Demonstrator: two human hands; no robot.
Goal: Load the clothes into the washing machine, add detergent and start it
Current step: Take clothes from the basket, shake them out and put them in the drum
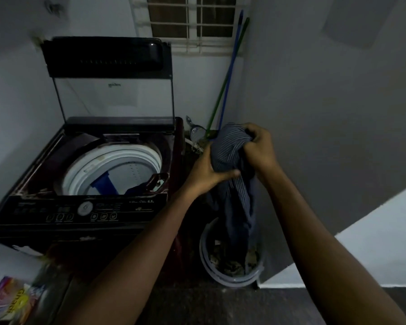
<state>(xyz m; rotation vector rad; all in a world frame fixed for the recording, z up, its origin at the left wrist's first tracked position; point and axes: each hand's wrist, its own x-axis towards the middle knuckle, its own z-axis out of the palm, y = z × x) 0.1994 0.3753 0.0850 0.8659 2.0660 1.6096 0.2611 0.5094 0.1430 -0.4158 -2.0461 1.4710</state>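
Observation:
A dark top-loading washing machine point(85, 207) stands at the left with its lid point(108, 59) raised. Its white drum point(117, 165) shows a blue part and a dark garment at the bottom. To the right of the machine both hands hold up a dark blue striped garment point(230, 151). My left hand point(209, 172) grips it from the left and below, my right hand point(258, 146) grips its top. The cloth hangs down into a pale round laundry bucket point(211, 268) on the floor, which holds more clothes. A colourful detergent packet point(10, 299) lies at the bottom left.
A green and a blue broom handle point(230, 73) lean in the corner behind the bucket. A barred window point(192, 22) is above. A grey wall point(326, 113) closes in on the right. Small clutter sits between machine and corner. Dark floor point(220, 306) lies in front.

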